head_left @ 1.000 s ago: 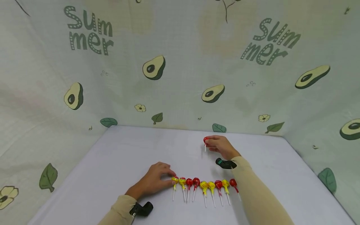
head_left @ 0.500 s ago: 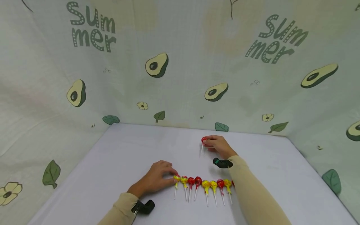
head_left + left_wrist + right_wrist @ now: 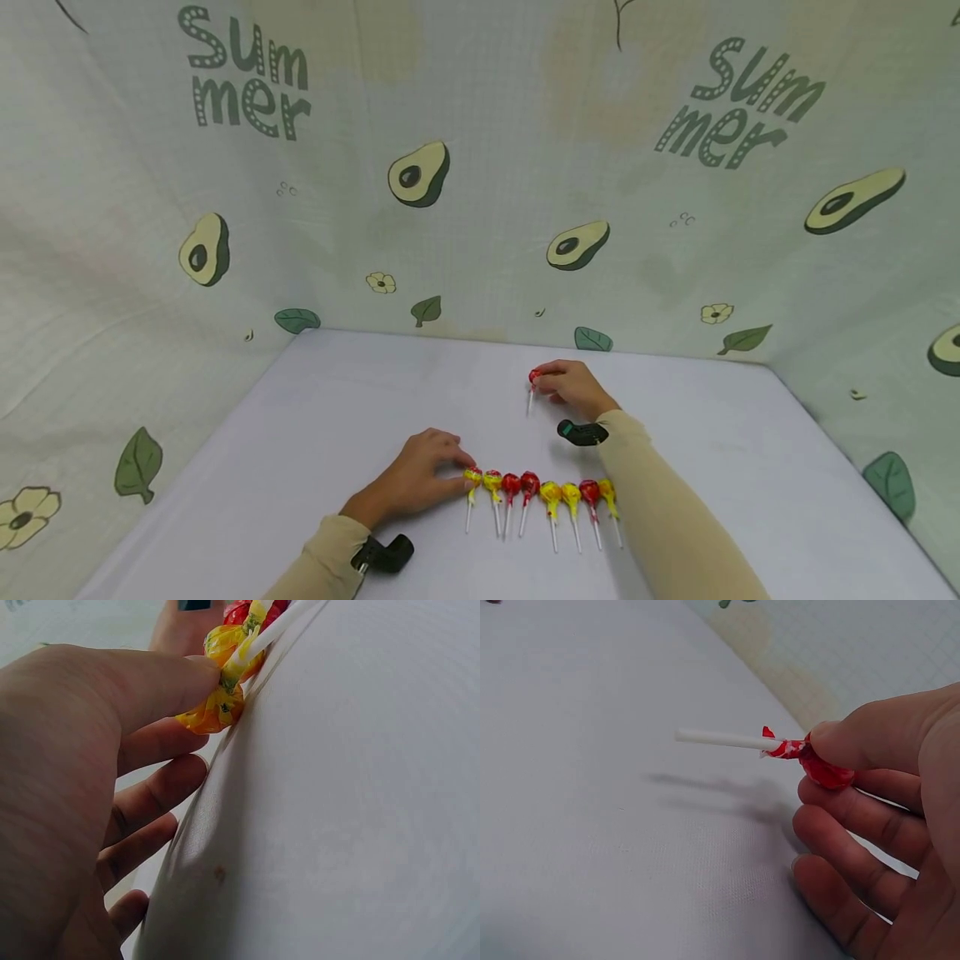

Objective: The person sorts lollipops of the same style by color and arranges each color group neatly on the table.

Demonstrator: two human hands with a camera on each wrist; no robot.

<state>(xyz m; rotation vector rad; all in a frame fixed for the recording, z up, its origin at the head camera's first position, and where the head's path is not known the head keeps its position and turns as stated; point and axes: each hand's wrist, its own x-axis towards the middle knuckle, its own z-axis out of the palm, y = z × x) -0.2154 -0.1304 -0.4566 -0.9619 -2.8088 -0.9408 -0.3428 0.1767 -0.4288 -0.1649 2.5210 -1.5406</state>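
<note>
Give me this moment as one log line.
right hand: holds red lollipop; left hand: pinches yellow lollipop; lollipop row: on table

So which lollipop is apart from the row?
The red lollipop pinched by the right hand; the other visible lollipops are lined up side by side.

Five yellow lollipops (image 3: 551, 492) and four red lollipops (image 3: 511, 483) show — nine in all. Two hands (image 3: 412, 477), two wrist cameras (image 3: 392, 553), two sleeves (image 3: 667, 508). Printed — five avocados (image 3: 420, 173), six leaves (image 3: 426, 311), three flowers (image 3: 381, 283), two "summer" words (image 3: 247, 75).
</note>
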